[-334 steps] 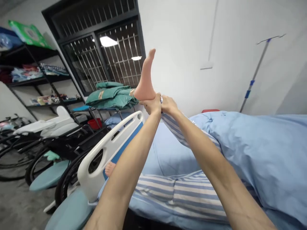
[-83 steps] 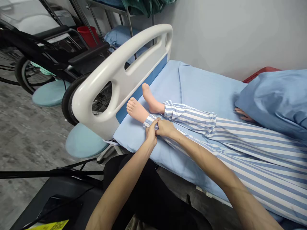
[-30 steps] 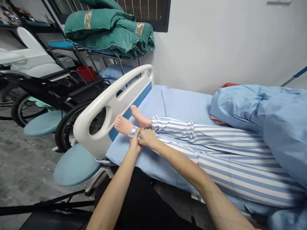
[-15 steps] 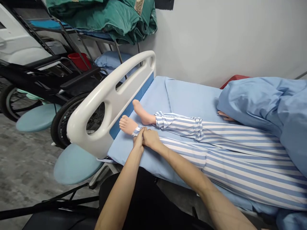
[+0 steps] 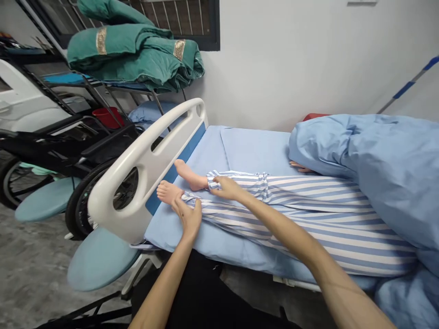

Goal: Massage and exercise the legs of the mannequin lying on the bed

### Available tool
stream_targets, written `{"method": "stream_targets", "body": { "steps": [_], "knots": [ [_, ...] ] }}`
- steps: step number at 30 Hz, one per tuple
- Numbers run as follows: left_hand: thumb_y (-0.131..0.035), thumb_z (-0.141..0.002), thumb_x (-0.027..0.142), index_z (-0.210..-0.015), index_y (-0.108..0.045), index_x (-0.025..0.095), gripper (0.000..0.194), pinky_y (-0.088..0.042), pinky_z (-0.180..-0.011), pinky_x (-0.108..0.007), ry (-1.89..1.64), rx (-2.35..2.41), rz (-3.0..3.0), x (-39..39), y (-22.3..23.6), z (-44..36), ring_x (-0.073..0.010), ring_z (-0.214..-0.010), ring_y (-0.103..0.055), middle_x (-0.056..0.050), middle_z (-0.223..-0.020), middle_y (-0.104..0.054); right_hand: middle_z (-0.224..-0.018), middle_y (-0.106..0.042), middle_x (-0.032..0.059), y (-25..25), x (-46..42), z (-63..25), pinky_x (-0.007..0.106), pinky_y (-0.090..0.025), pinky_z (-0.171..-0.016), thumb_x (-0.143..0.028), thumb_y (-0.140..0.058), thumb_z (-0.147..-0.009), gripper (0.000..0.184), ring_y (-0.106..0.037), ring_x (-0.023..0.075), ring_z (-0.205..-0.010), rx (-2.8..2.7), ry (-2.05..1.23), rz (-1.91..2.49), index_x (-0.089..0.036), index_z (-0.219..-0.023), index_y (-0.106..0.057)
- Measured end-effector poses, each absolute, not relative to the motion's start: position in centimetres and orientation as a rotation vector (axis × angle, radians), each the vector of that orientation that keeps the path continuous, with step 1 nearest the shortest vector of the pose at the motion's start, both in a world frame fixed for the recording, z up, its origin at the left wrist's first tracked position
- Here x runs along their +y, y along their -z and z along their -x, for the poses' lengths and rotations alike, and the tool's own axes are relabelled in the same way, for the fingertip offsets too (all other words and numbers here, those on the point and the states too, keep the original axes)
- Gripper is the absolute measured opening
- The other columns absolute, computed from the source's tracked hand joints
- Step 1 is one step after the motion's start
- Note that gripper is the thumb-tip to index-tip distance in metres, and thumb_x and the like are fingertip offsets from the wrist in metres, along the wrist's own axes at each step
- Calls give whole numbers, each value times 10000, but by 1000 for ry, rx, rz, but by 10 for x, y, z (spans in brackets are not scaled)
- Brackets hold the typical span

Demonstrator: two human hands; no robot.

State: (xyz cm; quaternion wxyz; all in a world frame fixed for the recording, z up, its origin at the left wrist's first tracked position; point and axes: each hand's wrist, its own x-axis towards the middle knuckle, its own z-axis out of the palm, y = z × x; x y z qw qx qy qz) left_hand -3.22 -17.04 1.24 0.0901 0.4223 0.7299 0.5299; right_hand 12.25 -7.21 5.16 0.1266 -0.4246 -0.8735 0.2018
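Note:
Blue-and-white striped trousers (image 5: pixel 308 196) cover the legs of a figure lying on a bed with a light blue sheet (image 5: pixel 247 146). Its near foot (image 5: pixel 168 192) and far foot (image 5: pixel 188 176) are bare, with toes toward the footboard. My left hand (image 5: pixel 188 215) rests at the near ankle, thumb apart from the fingers, touching the hem of that trouser leg. Over the far trouser leg, just above its gathered cuff (image 5: pixel 212 177), my right hand (image 5: pixel 228 188) reaches with thumb and fingers apart. Part of that cuff is hidden under the fingers.
A white footboard (image 5: pixel 116 183) closes the bed's left end, with a wheelchair (image 5: pixel 85 183) beyond it. Blue bedding (image 5: pixel 384 160) is heaped over the figure's upper part at right. Green folded quilts (image 5: pixel 137 59) lie on a rack behind. Two pale teal discs (image 5: pixel 103 258) hang near the floor.
My hands were together at the near trouser hem. They have come apart: the right moved to the far leg, while the left stayed by the near ankle. The head view has shifted too.

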Motion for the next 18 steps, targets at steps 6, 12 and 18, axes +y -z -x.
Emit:
{"method": "stream_targets", "body": {
  "steps": [6,12,18],
  "knots": [
    [-558,-797,201,-1004,-591,200,210,-433,-1014,-392,-1323,1608,-1869,-82,-48,-52,-233,-1089,-568,-88,-1065,-625,-1256,-640,158,-76,-33,-261,320,-411,-972,-423,-495,-938,468,-585,261,-1167,-2358,-291,1741,-95,-1263,-575],
    [-470,-900,284,-900,-636,194,190,-400,-1016,-371,-995,1569,-2065,-20,-6,-110,-236,-1043,-597,-120,-1004,-672,-1125,-697,171,-35,-28,-300,344,-421,-906,-490,-318,-1000,513,-638,269,-1075,-2248,-109,2106,-126,-1159,-643],
    [-495,-888,483,-837,-665,193,340,-403,-977,-466,-641,1888,-2058,-6,33,-60,-317,-990,-629,-165,-907,-683,-1003,-722,186,-7,-28,-294,373,-392,-921,-490,-283,-1003,563,-659,279,-1000,-2243,-21,2156,-107,-1049,-693]
  ]
}}
